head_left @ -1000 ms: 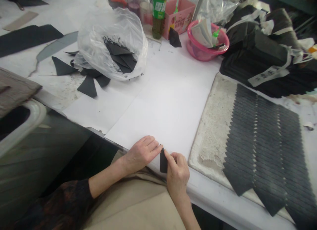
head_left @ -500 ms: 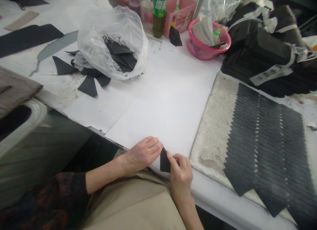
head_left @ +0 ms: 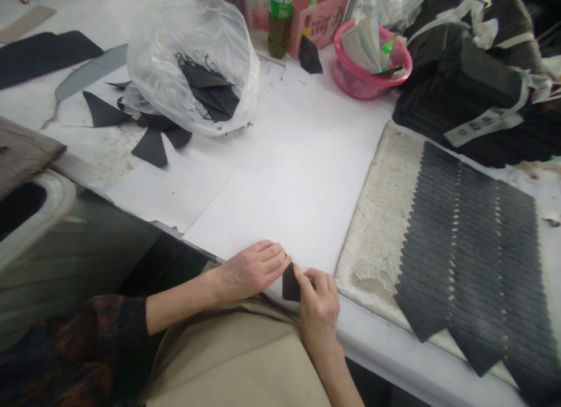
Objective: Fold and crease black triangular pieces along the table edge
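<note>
Between my two hands, at the table's front edge, is a small flat black piece (head_left: 291,284) that looks like leather or fabric. My right hand (head_left: 321,299) pinches its right side between thumb and fingers. My left hand (head_left: 256,270) has its fingers pressed together, with the fingertips closed on the piece's upper left corner. Part of the piece is hidden behind the fingers. White paper (head_left: 280,191) covers the table in front of my hands.
To the right, a pale board (head_left: 372,220) bears overlapping rows of black pieces (head_left: 473,249). A clear plastic bag (head_left: 153,74) with black pieces lies at the left. Farther back are a green-labelled bottle (head_left: 279,21), a pink basket (head_left: 359,89) and bundled black stacks (head_left: 460,91).
The view has shifted slightly, so the table's things sit a little higher. Both hands keep hold of the black piece, with the left fingertips slightly farther over its top corner.
</note>
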{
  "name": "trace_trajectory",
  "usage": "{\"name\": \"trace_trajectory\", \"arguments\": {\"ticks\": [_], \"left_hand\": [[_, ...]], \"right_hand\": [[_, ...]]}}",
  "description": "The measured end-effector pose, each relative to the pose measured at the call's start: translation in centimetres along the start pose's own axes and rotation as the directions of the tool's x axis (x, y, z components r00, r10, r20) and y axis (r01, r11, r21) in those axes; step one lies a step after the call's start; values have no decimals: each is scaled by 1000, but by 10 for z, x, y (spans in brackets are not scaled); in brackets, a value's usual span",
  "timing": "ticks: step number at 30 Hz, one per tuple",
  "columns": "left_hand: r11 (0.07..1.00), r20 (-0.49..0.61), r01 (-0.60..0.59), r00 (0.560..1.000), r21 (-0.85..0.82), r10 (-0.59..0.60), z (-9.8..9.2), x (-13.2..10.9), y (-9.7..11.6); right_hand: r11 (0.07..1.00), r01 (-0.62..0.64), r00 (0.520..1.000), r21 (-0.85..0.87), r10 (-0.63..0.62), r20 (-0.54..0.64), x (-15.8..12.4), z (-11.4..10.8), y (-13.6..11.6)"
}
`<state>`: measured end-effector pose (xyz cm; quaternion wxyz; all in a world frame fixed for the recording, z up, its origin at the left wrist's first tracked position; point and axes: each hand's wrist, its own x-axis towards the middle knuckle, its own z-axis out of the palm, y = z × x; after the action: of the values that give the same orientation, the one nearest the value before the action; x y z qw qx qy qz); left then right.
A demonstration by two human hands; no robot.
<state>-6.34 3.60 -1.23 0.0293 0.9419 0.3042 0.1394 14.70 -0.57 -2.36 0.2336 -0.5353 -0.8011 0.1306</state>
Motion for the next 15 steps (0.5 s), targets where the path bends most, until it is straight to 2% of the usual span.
{"name": "trace_trajectory", "arguments": {"ticks": [7,15], "left_hand": [[999,20,-9,1000,-31,10,-4,5,3],[999,35,-13,999,-45,15,-3,4,5]], "right_hand": [[991,31,999,130,-32,3,-6,-11,13],[990,37,999,136,-40,26,-11,-15,16]]}}
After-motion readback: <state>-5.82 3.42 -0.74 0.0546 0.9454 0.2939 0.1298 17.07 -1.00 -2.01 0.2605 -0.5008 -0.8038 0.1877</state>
